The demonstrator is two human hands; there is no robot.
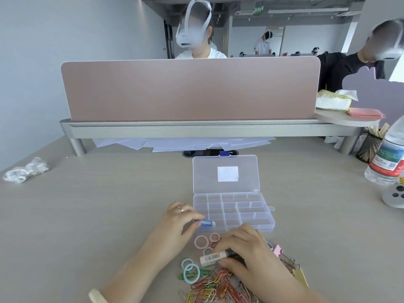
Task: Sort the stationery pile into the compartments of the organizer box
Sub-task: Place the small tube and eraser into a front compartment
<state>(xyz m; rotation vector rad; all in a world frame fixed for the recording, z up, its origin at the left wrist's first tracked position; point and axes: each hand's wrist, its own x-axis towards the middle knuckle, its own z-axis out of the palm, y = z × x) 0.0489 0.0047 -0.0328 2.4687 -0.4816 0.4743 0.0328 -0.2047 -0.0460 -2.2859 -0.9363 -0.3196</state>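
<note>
A: How many erasers were there?

B: Two. The left hand (177, 219) pinched the blue-sleeved eraser (207, 223) in its fingers (190, 216), over the near-left corner of the organizer box (231, 212). The right hand (247, 252) gripped the barcoded eraser (213, 258) just above the pile.

A: And the rings?

B: Two pink rings (202, 241) and two teal rings (190, 271) lay on the counter (109, 204), with one pale ring (207, 251) half hidden between them. There were also two binder clips (278, 250), one pink and one yellow. The paper clips (214, 285) were too tangled to count.

A: And the box?

B: One, with its lid (226, 173) lying open and flat.
</note>
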